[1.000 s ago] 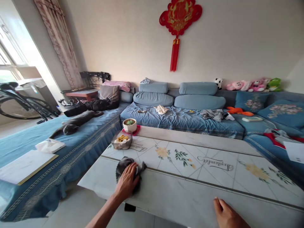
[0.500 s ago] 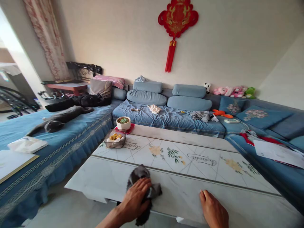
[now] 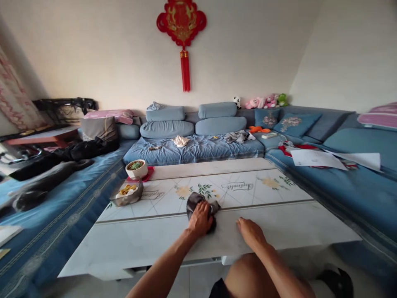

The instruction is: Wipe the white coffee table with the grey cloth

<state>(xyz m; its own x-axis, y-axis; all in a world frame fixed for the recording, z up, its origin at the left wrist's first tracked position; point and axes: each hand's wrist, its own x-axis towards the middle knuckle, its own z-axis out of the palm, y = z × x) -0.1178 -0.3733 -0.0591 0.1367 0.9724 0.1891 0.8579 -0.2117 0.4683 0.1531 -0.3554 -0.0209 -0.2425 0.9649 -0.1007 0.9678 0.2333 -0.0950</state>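
Note:
My left hand (image 3: 200, 219) presses a dark grey cloth (image 3: 194, 202) onto the white coffee table (image 3: 130, 242), fingers curled over it. The cloth lies bunched across the dark line bordering the printed flower strip. To the right, my right hand (image 3: 248, 231) rests on the tabletop with its fingers folded in and nothing showing in them. At the table's left end stands a clear plastic box (image 3: 127, 198) with yellowish pieces inside. Just behind it, a white pot with a succulent (image 3: 136, 169) sits on a red mat (image 3: 149, 173).
A blue-covered sofa (image 3: 102, 182) wraps round the table's left, back and right. A grey cat (image 3: 40, 186) lies on the left section. White papers (image 3: 319, 159) lie on the right one. My bent knee (image 3: 248, 275) is close to the table's front edge.
My left hand has pushed the cloth away from the front edge, up to the flower strip. My right hand is also farther in on the table. The view has turned right.

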